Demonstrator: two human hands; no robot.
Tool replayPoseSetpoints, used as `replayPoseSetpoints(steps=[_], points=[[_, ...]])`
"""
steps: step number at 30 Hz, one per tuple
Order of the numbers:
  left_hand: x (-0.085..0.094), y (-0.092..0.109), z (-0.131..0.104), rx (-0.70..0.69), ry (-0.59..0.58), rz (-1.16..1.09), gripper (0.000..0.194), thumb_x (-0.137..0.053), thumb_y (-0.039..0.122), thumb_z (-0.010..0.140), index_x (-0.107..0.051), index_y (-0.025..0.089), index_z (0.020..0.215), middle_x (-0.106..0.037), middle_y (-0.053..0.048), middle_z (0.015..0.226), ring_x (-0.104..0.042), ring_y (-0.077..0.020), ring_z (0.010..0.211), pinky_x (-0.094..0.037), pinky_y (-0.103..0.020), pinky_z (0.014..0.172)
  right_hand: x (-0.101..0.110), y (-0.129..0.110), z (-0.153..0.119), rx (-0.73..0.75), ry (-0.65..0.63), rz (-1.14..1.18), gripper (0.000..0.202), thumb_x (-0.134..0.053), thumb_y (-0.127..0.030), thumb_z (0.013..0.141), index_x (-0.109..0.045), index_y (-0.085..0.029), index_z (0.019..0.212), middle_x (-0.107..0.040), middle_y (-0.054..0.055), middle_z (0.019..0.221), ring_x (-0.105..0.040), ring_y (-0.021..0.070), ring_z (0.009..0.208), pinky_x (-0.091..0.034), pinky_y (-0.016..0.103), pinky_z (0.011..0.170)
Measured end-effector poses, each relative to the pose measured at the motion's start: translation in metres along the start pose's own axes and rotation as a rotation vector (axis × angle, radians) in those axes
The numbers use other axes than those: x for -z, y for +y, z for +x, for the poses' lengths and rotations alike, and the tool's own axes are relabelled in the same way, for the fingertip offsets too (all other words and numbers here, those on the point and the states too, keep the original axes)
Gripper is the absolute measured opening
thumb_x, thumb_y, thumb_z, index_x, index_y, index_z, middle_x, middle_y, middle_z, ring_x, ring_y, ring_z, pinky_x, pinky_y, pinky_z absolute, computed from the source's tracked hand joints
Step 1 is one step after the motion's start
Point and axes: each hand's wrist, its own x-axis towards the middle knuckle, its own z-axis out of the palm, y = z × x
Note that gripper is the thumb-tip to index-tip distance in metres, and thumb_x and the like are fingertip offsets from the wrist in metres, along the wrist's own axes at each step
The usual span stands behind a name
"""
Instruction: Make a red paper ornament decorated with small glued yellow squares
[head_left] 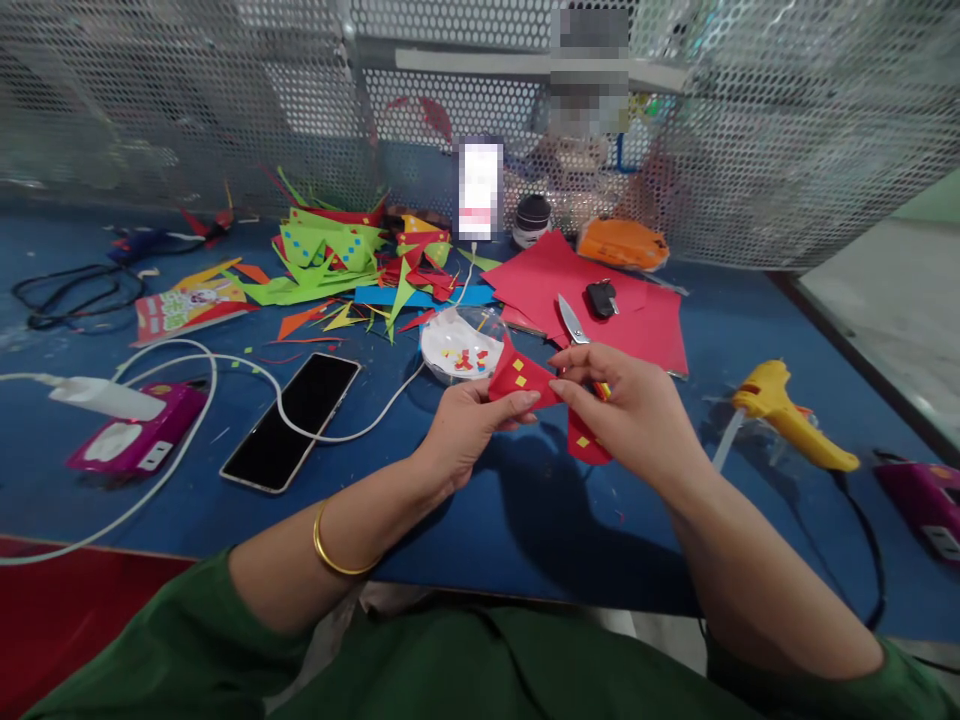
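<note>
Pinched in my left hand [469,425] is a strip of red paper [520,378] dotted with small yellow squares. My right hand [626,405] closes on the strip's right side, and the red end hangs below its fingers. A silver blade, seemingly of scissors [571,320], points up beyond my right fingers; a bit of orange-yellow shows under them. Whether this hand also grips that tool, I cannot tell. Just behind my left hand sits a clear round dish [450,345] with white lining and tiny coloured paper bits.
Red sheets [652,330] with a black key fob [601,298] lie behind my right hand. A yellow glue gun [787,410] rests at right. At left are a dark phone [296,420], a white cable and a purple power strip [139,430]. Green paper scraps [326,245] pile up at back.
</note>
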Motion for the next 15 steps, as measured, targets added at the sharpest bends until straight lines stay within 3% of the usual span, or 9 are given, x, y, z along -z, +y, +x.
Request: replayPoseSetpoints(steps=[9, 15], points=[[-0.0011, 0.0012, -0.0029, 0.021, -0.047, -0.002, 0.031, -0.085, 0.043, 0.069, -0.079, 0.017, 0.085, -0.077, -0.007, 0.077, -0.071, -0.0168, 0.073, -0.051, -0.028, 0.072, 0.0065, 0.003, -0.0049, 0.044, 0.078, -0.058, 0.022, -0.063, -0.032, 0.084, -0.071, -0.021, 0.102, -0.078, 0.004, 0.082, -0.071, 0.0221, 0.075, -0.05, 0.034, 0.067], [-0.0006, -0.0022, -0.0025, -0.031, -0.032, 0.003, 0.025, -0.088, 0.032, 0.064, -0.08, 0.018, 0.083, -0.077, -0.005, 0.081, -0.068, -0.0137, 0.07, -0.05, -0.027, 0.071, 0.0028, 0.008, -0.0058, 0.09, 0.101, -0.101, 0.021, -0.063, -0.032, 0.085, -0.071, -0.021, 0.101, -0.078, 0.005, 0.084, -0.072, 0.0244, 0.08, -0.052, 0.04, 0.074]])
